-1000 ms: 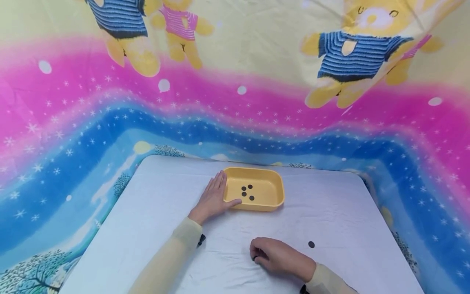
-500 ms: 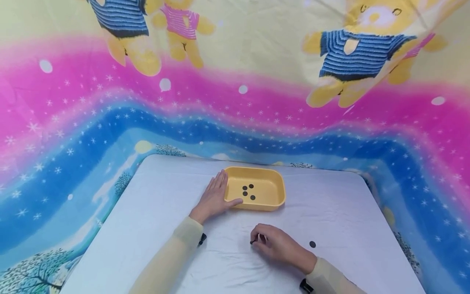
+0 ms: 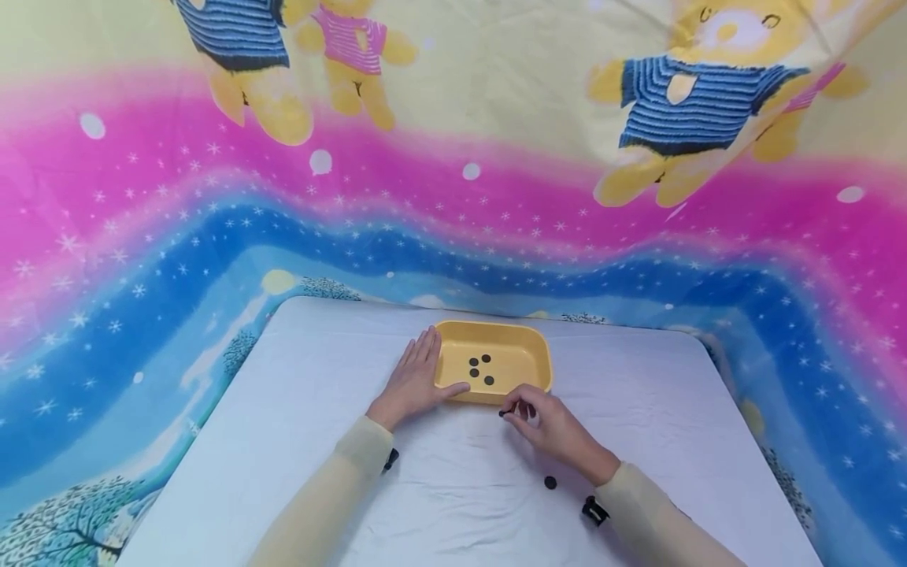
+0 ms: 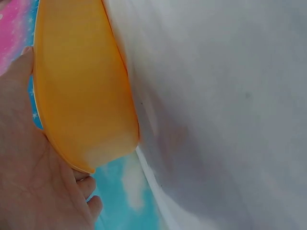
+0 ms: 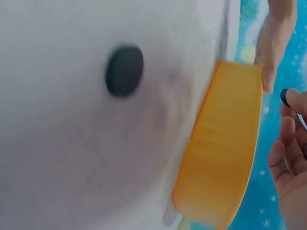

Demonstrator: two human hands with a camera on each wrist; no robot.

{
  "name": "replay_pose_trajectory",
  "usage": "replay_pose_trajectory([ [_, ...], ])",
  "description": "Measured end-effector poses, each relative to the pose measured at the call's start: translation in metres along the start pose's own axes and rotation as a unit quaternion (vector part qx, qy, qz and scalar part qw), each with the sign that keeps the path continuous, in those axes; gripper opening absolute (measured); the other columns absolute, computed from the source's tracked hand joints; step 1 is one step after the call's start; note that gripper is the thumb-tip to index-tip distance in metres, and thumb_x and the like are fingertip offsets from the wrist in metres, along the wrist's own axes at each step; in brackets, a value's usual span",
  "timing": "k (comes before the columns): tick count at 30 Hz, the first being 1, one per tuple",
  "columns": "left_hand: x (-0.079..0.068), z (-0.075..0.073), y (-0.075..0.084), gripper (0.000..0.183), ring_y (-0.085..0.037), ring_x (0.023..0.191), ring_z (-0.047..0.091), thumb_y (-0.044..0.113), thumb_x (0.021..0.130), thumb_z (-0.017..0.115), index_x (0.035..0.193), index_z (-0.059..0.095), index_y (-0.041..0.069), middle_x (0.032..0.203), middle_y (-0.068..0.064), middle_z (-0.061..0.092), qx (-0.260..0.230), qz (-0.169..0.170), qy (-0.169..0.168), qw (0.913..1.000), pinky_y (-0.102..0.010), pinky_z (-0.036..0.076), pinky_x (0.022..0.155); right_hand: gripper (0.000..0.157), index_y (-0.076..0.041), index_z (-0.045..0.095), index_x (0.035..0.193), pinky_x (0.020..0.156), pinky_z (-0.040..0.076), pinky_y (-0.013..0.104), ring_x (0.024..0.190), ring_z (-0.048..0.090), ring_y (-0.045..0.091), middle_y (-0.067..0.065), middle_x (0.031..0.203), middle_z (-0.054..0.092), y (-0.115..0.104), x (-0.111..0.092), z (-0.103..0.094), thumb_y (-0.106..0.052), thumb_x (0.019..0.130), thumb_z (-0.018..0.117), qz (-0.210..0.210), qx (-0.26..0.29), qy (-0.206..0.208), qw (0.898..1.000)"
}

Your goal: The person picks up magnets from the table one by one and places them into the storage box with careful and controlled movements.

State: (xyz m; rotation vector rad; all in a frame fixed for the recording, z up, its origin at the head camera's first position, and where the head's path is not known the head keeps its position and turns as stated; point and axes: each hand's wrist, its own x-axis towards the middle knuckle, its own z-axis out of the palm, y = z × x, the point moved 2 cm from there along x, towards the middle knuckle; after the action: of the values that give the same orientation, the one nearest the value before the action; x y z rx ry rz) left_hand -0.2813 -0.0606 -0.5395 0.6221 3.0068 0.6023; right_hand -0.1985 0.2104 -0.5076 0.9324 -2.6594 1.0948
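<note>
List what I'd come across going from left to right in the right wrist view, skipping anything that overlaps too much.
Loose black disc, yellow tray, right hand pinching a second black disc.

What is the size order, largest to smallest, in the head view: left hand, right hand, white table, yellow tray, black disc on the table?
1. White table
2. Yellow tray
3. Left hand and right hand: too alike to rank
4. Black disc on the table
</note>
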Motion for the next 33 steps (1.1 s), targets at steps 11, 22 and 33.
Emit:
replay_pose_trajectory([
  [11,0.001,0.0,0.001,0.124,-0.03,0.167,0.002,0.083,0.094,0.055,0.171,0.006,0.0,0.179,-0.013,-0.007,-0.006,-0.001,-0.001,1.0,-0.042,-0.001,0.133,0.021,-0.019,0.07,0.105,0.068,0.054,0.028,0.077,0.057,0.011,-0.009,0.099,0.069,0.025,0.024,-0.012,-0.005,0.096,0.081,0.054,0.026,0.027,0.998],
  [22,0.001,-0.002,0.0,0.123,-0.029,0.167,-0.001,0.082,0.094,0.056,0.171,0.004,0.001,0.179,-0.012,-0.008,-0.011,-0.005,-0.006,0.9999,-0.043,-0.001,0.134,0.015,-0.018,0.07,0.103,0.062,0.049,0.027,0.074,0.056,0.017,-0.003,0.091,0.066,0.044,0.049,-0.013,-0.007,0.098,0.079,0.128,0.028,-0.012,0.991],
  [33,0.0,-0.003,0.0,0.122,-0.029,0.167,-0.001,0.081,0.095,0.056,0.171,0.003,0.001,0.179,-0.012,-0.008,-0.016,-0.002,-0.009,0.9998,-0.043,-0.001,0.134,0.008,-0.013,0.07,0.103,0.067,0.053,0.03,0.081,0.06,0.017,-0.002,0.096,0.069,0.065,0.07,-0.011,-0.007,0.101,0.075,0.151,0.006,-0.072,0.986],
])
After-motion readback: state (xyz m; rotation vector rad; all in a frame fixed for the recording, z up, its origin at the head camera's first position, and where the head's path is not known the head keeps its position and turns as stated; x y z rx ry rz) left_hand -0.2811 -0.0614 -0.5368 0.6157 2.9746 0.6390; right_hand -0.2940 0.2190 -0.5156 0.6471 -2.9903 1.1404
